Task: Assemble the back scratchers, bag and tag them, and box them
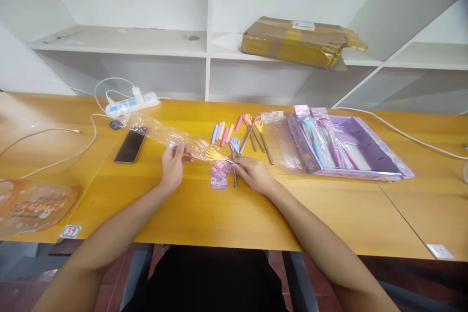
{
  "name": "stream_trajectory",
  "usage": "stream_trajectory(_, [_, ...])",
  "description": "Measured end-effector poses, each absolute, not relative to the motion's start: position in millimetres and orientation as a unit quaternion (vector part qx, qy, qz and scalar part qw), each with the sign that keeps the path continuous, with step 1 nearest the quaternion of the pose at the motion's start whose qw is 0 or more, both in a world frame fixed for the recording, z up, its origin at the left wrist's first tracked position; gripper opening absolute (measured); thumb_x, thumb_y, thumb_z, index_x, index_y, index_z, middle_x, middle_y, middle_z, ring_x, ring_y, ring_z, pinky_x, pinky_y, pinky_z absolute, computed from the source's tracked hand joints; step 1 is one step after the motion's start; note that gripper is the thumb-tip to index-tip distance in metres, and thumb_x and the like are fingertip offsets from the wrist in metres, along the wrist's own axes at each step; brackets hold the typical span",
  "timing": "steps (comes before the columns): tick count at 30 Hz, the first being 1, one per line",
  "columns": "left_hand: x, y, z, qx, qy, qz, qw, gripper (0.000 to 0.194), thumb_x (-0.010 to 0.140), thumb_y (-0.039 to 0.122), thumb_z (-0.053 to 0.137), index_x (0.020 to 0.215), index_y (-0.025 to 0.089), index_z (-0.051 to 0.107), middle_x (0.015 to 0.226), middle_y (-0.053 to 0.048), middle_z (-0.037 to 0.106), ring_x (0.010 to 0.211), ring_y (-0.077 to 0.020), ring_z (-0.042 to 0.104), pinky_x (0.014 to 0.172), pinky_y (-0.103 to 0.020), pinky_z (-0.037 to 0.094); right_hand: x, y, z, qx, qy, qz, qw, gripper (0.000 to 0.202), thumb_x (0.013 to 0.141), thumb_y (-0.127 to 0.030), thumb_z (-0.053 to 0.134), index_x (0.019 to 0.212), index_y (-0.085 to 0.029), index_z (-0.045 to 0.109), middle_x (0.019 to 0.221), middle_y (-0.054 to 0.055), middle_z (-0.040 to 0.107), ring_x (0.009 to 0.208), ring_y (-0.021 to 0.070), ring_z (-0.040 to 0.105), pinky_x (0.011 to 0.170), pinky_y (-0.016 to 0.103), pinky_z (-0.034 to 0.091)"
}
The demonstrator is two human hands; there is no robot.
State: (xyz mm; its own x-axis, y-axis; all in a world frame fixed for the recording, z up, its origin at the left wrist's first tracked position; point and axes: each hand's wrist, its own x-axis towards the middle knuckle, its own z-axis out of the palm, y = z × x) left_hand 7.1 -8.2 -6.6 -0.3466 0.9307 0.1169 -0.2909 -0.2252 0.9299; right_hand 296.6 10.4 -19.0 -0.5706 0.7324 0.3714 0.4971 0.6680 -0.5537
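Observation:
My left hand [173, 165] is closed on a long clear plastic bag [164, 131], which stretches up and left across the table. Between the fingers of my right hand [254, 171] is the metal rod of a back scratcher [215, 154] with a yellow hand-shaped head. That head lies at the bag's near end; whether it is inside I cannot tell. Small purple and pink cards [218, 183] lie just below it. Beyond my right hand are a blue-headed back scratcher [235, 145], several others with orange and pink heads [259, 126], and several coloured handle sleeves [221, 131].
A purple display box [365, 174] with bagged back scratchers [327, 144] stands on the right, clear bags [287, 148] beside it. On the left are a phone [131, 145], a power strip [133, 104], cables and an orange bag [36, 207]. A taped carton [292, 41] sits on the shelf.

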Motion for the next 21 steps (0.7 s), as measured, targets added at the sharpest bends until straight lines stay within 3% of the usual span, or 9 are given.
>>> stream_trajectory(9, [13.1,-11.2,-7.3,0.342,0.407,0.665,0.525,0.044,0.084,0.058,0.084,0.091,0.021,0.060,0.084,0.001,0.068,0.087,-0.0201,0.077,0.071,-0.031,0.066,294.6,8.8,-19.3,-0.349,-0.863,0.208,0.300,0.035,0.114,-0.042,0.046,0.112,-0.020,0.073,0.097,0.009,0.077,0.087,0.0218,0.074,0.081,0.032,0.056])
stream_trajectory(13, [12.8,-12.6,-7.3,0.368,0.396,0.637,0.550,0.044,0.083,0.057,0.085,0.096,0.020,0.064,0.094,-0.003,0.074,0.093,-0.0231,0.077,0.076,-0.037,0.067,294.5,7.9,-18.7,-0.353,-0.860,0.215,0.298,0.035,0.113,-0.043,0.046,0.110,-0.021,0.073,0.095,0.009,0.077,0.085,0.0216,0.074,0.080,0.032,0.056])
stream_trajectory(21, [22.4,-21.6,-19.2,0.421,0.414,0.575,0.566,0.043,0.082,0.047,0.089,0.110,0.019,0.071,0.095,-0.002,0.078,0.089,-0.0201,0.077,0.088,-0.038,0.065,290.9,5.5,-19.7,-0.353,-0.869,0.201,0.281,0.032,0.113,-0.043,0.049,0.111,-0.023,0.073,0.096,0.008,0.078,0.086,0.0221,0.075,0.080,0.031,0.055])
